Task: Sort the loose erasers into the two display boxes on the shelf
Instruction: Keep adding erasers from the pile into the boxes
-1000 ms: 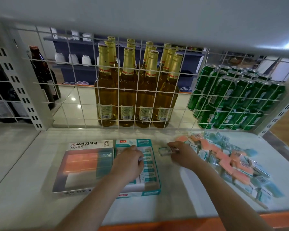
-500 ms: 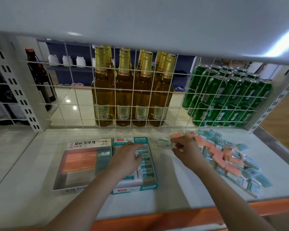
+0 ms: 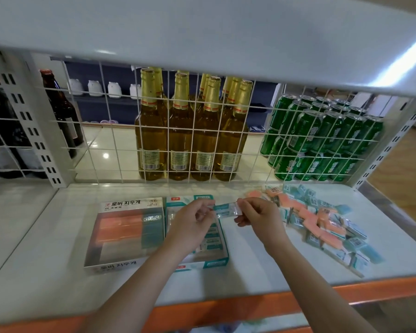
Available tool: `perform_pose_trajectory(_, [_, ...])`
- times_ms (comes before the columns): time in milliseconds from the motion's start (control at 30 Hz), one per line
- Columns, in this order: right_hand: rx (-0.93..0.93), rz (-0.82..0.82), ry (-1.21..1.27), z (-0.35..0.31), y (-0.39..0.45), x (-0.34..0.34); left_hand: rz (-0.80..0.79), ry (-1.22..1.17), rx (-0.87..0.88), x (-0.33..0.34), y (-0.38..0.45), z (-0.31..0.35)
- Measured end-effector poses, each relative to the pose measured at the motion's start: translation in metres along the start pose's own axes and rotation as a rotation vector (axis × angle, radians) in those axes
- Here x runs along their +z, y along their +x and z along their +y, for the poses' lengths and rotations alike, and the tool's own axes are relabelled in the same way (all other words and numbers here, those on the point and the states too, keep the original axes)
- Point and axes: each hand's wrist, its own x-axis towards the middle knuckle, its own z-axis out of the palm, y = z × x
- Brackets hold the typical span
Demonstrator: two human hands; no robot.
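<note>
- Left hand (image 3: 190, 224) & right hand (image 3: 259, 217): fingers of both pinch one wrapped teal eraser (image 3: 225, 209) between them, above teal box (image 3: 216, 261).
- Teal box: teal erasers in rows; white box (image 3: 130, 204): pink & teal erasers.

The left hand (image 3: 190, 224) covers the middle of the teal box (image 3: 203, 263), hiding most of the erasers inside. A wrapped eraser (image 3: 225, 209) is partly hidden at both ends by the fingers of the left hand and the right hand (image 3: 258, 216); its print is too blurred to read. The right hand also hides the near edge of the eraser pile (image 3: 322, 219). Both forearms are cut off by the bottom edge. Dark bottles (image 3: 0, 131) are cut off at the left edge.
</note>
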Motion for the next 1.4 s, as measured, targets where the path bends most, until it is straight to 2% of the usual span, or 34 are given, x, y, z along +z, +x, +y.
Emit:
perform_pose_trajectory(133, [0.024, -0.035, 0.021, -0.005, -0.005, 0.007, 0.033, -0.018, -0.051, -0.001, -0.006, -0.001])
perform_pose_trajectory(300, [0.048, -0.059, 0.062, -0.004, -0.01, 0.012, 0.104, -0.155, -0.117, -0.004, -0.011, 0.001])
perform_pose_trajectory(533, [0.022, -0.133, 0.132, -0.001, -0.018, 0.014, 0.144, -0.159, -0.139, -0.008, -0.014, -0.003])
perform_pose_trajectory(867, [0.023, -0.047, 0.185, -0.002, -0.018, 0.017, 0.106, -0.203, -0.149, -0.007, -0.016, -0.009])
perform_pose_trajectory(1033, [0.093, -0.099, 0.247, 0.0, -0.021, 0.024, 0.123, -0.216, -0.146, -0.008, -0.016, -0.009])
perform_pose_trajectory(1200, [0.067, -0.063, 0.326, -0.002, -0.022, 0.025, 0.08, -0.179, -0.144, -0.011, -0.018, -0.011])
perform_pose_trajectory(1400, [0.022, -0.13, 0.233, -0.007, -0.021, 0.024, 0.052, -0.142, -0.106, -0.013, -0.016, -0.01])
